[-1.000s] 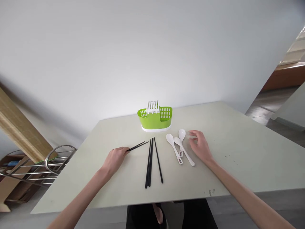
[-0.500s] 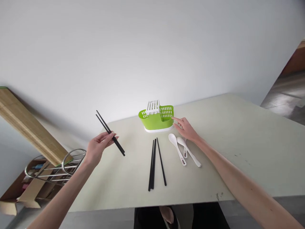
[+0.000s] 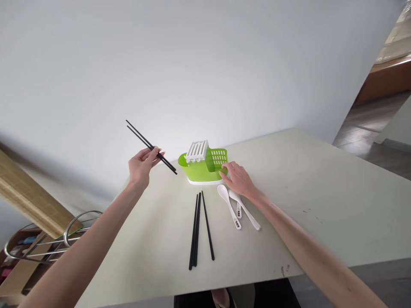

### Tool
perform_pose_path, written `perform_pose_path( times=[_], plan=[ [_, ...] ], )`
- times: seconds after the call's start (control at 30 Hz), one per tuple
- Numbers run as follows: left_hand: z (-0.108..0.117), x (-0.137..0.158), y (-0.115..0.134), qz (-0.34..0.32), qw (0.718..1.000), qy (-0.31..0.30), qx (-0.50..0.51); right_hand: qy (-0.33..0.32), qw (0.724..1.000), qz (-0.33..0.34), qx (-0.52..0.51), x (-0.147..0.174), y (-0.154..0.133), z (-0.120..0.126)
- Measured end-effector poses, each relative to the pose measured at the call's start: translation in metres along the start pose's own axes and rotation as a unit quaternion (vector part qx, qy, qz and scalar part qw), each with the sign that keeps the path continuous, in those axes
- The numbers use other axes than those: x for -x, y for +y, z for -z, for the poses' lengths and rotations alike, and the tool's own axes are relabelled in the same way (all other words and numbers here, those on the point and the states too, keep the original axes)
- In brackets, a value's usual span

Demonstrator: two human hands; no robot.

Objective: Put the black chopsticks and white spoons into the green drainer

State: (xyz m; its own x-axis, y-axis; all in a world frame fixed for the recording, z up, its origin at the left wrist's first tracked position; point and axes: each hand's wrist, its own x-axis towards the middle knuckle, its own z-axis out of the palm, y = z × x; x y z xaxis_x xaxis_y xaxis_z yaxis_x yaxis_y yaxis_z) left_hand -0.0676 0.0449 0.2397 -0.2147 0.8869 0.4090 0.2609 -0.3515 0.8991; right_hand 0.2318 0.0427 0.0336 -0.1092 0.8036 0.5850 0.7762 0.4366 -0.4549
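My left hand (image 3: 140,167) is closed around a pair of black chopsticks (image 3: 148,143), held slantwise in the air left of the basket. The green utensil basket (image 3: 197,173) stands upright on a white base, with a white slotted piece (image 3: 197,150) on its top. At the basket's right end, my right hand (image 3: 239,180) grips the rim, thumb at the front and fingers at the edge. Just below that hand lie several white spoons (image 3: 231,208), partly overlapping. Several more black chopsticks (image 3: 195,233) rest on the table in front of the basket.
The pale table (image 3: 308,184) runs along a white wall (image 3: 180,64). To the left are a metal rack (image 3: 69,239), a rolled bamboo mat (image 3: 35,194) and a cardboard box (image 3: 19,273). My legs show below the table's front edge.
My left hand has raised the chopsticks and brought them closer to the basket. My right hand has gone from a pointing touch to gripping the basket's right rim. The view has shifted.
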Motion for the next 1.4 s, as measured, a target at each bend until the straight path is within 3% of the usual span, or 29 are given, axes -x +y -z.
perform_pose_path(
  times=[0.23, 0.53, 0.7, 0.8, 0.93, 1.13, 1.4],
  plan=[
    [-0.028, -0.01, -0.003, -0.011, 0.999, -0.006, 0.05, -0.001, 0.999, -0.002, -0.048, 0.001, 0.011, 0.01],
    [-0.042, -0.016, -0.021, -0.008, 0.997, -0.03, 0.073, -0.018, 0.987, -0.018, -0.158, 0.003, 0.032, 0.007],
    [-0.053, -0.02, -0.034, 0.0, 0.997, -0.04, 0.064, 0.031, 0.957, -0.107, -0.267, 0.005, 0.045, -0.004],
    [-0.059, -0.025, -0.046, 0.02, 0.997, -0.072, 0.006, 0.063, 0.933, -0.172, -0.309, 0.004, 0.051, -0.009],
    [-0.066, -0.033, -0.064, 0.033, 0.983, -0.118, -0.139, 0.061, 0.921, -0.208, -0.325, 0.003, 0.054, -0.013],
    [-0.077, -0.036, -0.069, 0.05, 0.926, -0.166, -0.335, 0.04, 0.914, -0.23, -0.331, 0.003, 0.053, -0.015],
    [-0.087, -0.04, -0.064, 0.075, 0.885, -0.217, -0.405, 0.033, 0.916, -0.238, -0.321, 0.003, 0.048, -0.012]
  ],
)
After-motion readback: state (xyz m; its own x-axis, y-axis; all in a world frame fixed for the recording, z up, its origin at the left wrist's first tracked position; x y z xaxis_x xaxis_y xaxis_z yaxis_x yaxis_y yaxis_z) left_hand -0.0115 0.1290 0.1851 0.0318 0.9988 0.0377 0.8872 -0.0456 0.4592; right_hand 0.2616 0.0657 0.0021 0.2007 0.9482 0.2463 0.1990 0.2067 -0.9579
